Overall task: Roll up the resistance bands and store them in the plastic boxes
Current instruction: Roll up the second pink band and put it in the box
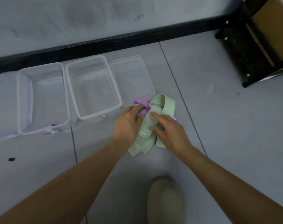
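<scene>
Soft, even, cool light gives the floor (234, 126) a bluish-grey cast. Shadows are faint and diffuse. The whole picture is slightly soft, blurrier toward the clear boxes (24, 101) at the left edge. The wide lens bows the black skirting board (105, 44) and stretches the corners.

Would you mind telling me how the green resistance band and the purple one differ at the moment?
The green band carries a printed 30; the purple band shows no print. The green band lies in broad loops on top, while the purple band is crumpled and mostly hidden beneath it. The right hand rests on the green band; the left hand grips the purple band. Both lie unrolled on the floor.
</scene>
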The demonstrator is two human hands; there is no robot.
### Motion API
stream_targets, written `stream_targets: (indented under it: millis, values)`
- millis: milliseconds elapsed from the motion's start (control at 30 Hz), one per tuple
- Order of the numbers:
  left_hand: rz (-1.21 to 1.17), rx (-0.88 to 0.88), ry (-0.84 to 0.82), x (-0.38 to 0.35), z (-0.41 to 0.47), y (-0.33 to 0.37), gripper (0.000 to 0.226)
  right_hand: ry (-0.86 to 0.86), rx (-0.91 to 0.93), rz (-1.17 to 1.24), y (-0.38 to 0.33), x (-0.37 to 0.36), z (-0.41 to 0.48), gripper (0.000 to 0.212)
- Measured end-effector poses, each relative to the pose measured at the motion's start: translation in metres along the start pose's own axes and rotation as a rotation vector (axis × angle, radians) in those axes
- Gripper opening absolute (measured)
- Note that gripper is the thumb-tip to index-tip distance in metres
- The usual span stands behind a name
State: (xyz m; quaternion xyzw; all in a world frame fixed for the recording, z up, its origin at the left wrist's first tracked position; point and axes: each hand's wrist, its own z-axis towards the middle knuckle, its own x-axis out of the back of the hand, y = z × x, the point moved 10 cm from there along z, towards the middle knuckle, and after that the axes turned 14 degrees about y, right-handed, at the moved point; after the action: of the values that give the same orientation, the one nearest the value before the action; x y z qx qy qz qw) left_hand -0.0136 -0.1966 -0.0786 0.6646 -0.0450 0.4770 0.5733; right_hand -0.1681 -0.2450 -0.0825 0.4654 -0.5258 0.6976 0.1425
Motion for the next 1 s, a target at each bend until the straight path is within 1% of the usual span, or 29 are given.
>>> stream_targets:
  millis: [33, 100, 167, 233, 333, 433, 467, 567, 633, 733, 767, 833, 867, 933, 1000]
  values:
    - [0.009, 0.014, 0.012, 0.0, 0.004, 0.001, 0.031, -0.009, 0.011, -0.02, 0.0, -0.002, 0.001, 0.051]
    - [-0.012, 0.116, 0.026, 0.001, 0.011, -0.003, 0.027, -0.034, 0.029, -0.052, -0.001, -0.006, 0.002, 0.053]
    - [-0.029, 0.189, 0.016, 0.001, 0.017, -0.004, 0.03, -0.056, 0.034, -0.076, -0.001, -0.009, 0.003, 0.055]
    - [-0.024, 0.194, 0.002, 0.003, 0.021, 0.0, 0.034, -0.072, 0.037, -0.102, -0.002, -0.01, 0.005, 0.056]
    - [-0.049, 0.21, 0.025, 0.01, 0.025, 0.004, 0.022, -0.088, 0.035, -0.128, -0.002, -0.012, 0.005, 0.056]
    - [-0.059, 0.243, 0.019, 0.013, 0.021, 0.0, 0.026, -0.109, 0.064, -0.17, -0.005, -0.017, 0.003, 0.055]
    - [-0.082, 0.248, 0.017, 0.013, 0.019, 0.0, 0.027, -0.117, 0.072, -0.187, -0.006, -0.017, 0.002, 0.055]
    - [-0.261, 0.289, 0.046, 0.019, 0.009, 0.003, 0.029, -0.13, 0.101, -0.253, -0.009, -0.018, -0.002, 0.053]
    - [-0.35, 0.284, 0.067, 0.028, 0.003, 0.011, 0.03, -0.127, 0.122, -0.3, -0.012, -0.017, -0.004, 0.05]
    - [-0.311, 0.236, 0.062, 0.045, 0.0, 0.022, 0.033, -0.111, 0.121, -0.357, -0.012, -0.012, -0.006, 0.049]
    - [-0.342, 0.246, 0.085, 0.052, 0.001, 0.025, 0.034, -0.102, 0.111, -0.369, -0.01, -0.009, -0.007, 0.049]
    - [-0.511, 0.306, 0.139, 0.064, -0.001, 0.027, 0.035, -0.091, 0.083, -0.389, -0.002, -0.003, -0.01, 0.048]
    - [-0.554, 0.327, 0.159, 0.068, -0.002, 0.026, 0.036, -0.087, 0.067, -0.398, 0.002, -0.001, -0.011, 0.047]
    - [-0.518, 0.306, 0.16, 0.073, -0.003, 0.025, 0.037, -0.061, 0.047, -0.405, 0.005, 0.005, -0.01, 0.042]
    - [-0.475, 0.262, 0.147, 0.076, -0.005, 0.024, 0.037, 0.014, 0.027, -0.378, -0.002, 0.014, -0.003, 0.037]
